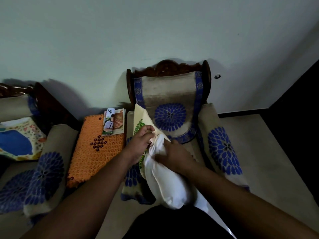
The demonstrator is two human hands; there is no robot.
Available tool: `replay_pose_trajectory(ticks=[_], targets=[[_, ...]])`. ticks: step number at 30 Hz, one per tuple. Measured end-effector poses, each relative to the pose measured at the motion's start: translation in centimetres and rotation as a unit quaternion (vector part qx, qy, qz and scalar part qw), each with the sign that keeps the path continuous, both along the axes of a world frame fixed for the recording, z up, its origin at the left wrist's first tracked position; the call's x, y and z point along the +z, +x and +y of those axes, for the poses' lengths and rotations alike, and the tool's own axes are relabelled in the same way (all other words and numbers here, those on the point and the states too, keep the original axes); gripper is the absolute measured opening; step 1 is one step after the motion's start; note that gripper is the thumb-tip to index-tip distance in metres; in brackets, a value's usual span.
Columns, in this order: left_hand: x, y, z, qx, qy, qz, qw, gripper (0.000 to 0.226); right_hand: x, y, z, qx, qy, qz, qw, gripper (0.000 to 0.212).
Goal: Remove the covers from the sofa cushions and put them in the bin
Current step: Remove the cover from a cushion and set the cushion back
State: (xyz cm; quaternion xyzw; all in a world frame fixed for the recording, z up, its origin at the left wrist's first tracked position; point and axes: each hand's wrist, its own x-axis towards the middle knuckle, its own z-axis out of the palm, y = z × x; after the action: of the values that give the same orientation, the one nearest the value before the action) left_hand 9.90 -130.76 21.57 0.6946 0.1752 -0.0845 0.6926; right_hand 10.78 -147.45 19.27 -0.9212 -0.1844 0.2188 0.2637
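A white cushion [165,180] lies across the front of the armchair [172,104], its near end toward the person and its far end partly inside a cream cover [142,118] printed with green. The cover stands up from the seat against the chair's left side, with its open edge bunched where the two hands meet.

The left hand [139,142] is at that open edge, on the cover's left side, fingers curled and pinching the cream cloth just above the white cushion. The right hand [174,157] lies on the cushion's right flank, just below the cover's mouth, fingers wrapped around the white fabric and gripping it. The two hands are close together, the cushion's neck between them.

Left of the armchair an orange crocheted mat [96,149] covers a small tabletop, with a few printed booklets [114,123] at its far edge. Further left, on a sofa [44,169] with the same blue flower pattern, rests another cushion [19,138] in a blue and floral cover.
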Motion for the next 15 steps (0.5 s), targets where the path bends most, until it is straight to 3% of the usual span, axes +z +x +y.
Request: replay_pose_trajectory(ticks=[2, 3, 6, 9, 11, 13, 15], targets=[[0.5, 0.1, -0.9, -0.041, -0.029, 0.005, 0.999, 0.017, -0.3, 0.8, 0.0, 0.055, -0.039, -0.072, 0.995, 0.04], [0.8, -0.1, -1.6, -0.074, -0.037, 0.01, 0.997, 0.016, -0.2, 1.2, 0.1, 0.072, -0.064, -0.096, 0.991, 0.029], [0.6, -0.5, -2.7, -0.117, -0.037, 0.01, 0.992, 0.016, 0.2, 2.7, 0.4, 0.042, -0.093, -0.128, 0.986, 0.025], [0.3, -0.1, -1.4, -0.07, 0.012, -0.025, 0.997, 0.012, 0.2, 3.4, 0.4, -0.066, 0.029, -0.138, 0.988, 0.021], [-0.2, 0.5, 0.0, -0.058, 0.108, -0.079, 0.989, 0.04, 0.6, 4.0, -0.4, -0.104, 0.135, -0.13, 0.977, 0.026], [-0.6, 0.9, 1.0, -0.062, 0.254, -0.114, 0.958, 0.075, 1.7, 5.3, -1.5, -0.136, 0.232, -0.105, 0.957, 0.034], [-0.2, 1.8, 1.5, -0.059, 0.289, -0.142, 0.945, 0.085, 3.4, 6.4, -2.3, -0.137, 0.306, -0.041, 0.941, 0.035]])
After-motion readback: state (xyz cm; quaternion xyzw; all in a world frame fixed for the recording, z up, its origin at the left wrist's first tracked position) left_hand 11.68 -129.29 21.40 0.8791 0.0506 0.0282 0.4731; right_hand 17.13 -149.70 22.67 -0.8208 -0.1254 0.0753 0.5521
